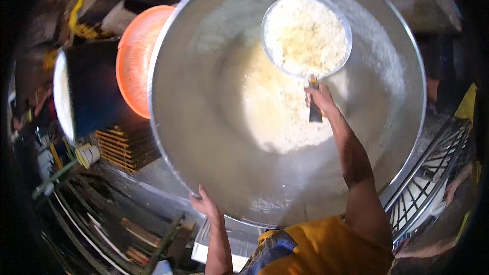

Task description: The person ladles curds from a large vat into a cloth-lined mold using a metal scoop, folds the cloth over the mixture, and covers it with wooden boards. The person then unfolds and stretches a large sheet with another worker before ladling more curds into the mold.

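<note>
A very large round metal bowl (204, 137) fills the middle of the view. Pale yellow, crumbly, flour-like stuff (275, 117) lies on its bottom, and white dust coats parts of its wall. My right hand (322, 100) is closed round the dark handle of a round pan (314, 82) held over the bowl. The pan is full of the same pale stuff (305, 33); whether its bottom is solid or mesh is hidden. My left hand (206, 205) grips the bowl's rim at the near left.
An orange basin (125, 71) stands against the bowl's left side, beside a dark drum with a pale top (63, 97). Slatted wood (116, 147) and a small pale bucket (88, 156) are lower left. A metal rack (425, 186) and another person's arm (453, 186) are at right.
</note>
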Motion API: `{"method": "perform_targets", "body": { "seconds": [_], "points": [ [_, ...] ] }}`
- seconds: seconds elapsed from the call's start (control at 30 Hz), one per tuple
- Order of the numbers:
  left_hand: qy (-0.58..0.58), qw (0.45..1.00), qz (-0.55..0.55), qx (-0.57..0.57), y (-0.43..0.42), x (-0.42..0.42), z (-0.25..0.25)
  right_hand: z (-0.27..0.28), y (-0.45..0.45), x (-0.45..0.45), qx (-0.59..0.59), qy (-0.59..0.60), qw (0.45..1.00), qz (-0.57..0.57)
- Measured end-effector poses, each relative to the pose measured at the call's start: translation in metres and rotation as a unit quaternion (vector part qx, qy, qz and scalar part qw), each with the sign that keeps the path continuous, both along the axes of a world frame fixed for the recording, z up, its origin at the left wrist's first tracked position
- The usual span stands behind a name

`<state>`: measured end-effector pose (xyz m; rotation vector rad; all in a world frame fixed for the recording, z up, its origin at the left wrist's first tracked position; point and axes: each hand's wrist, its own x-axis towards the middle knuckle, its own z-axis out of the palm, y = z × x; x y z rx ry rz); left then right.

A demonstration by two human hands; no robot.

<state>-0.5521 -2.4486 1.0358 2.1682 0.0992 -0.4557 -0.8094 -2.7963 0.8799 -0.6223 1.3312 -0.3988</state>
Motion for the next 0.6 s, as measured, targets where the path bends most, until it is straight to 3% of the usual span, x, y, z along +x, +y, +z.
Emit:
{"method": "perform_targets", "body": {
  "seconds": [0.13, 0.23, 0.33, 0.43, 0.47, 0.6],
  "points": [
    [0.008, 0.994, 0.016, -0.104, 0.024, 0.006, -0.011, 0.128, 0.026, 0.040, -0.060, 0.022, 0.989, 0.136],
    [0.065, 0.969, 0.083, -0.222, 0.036, -0.008, 0.021, 0.203, 0.069, 0.068, -0.114, 0.027, 0.951, 0.288],
    [-0.031, 0.985, 0.042, -0.163, 0.114, -0.031, -0.026, 0.273, 0.133, 0.105, -0.139, 0.023, 0.885, 0.443],
    [0.092, 0.960, 0.151, -0.218, 0.187, -0.069, -0.001, 0.313, 0.214, 0.141, -0.056, -0.011, 0.824, 0.564],
    [0.080, 0.960, 0.181, -0.197, 0.204, -0.087, -0.008, 0.334, 0.234, 0.148, -0.033, -0.001, 0.806, 0.592],
    [0.118, 0.832, 0.455, -0.294, 0.279, -0.152, -0.017, 0.359, 0.324, 0.177, -0.036, 0.020, 0.671, 0.740]
  ]
}}
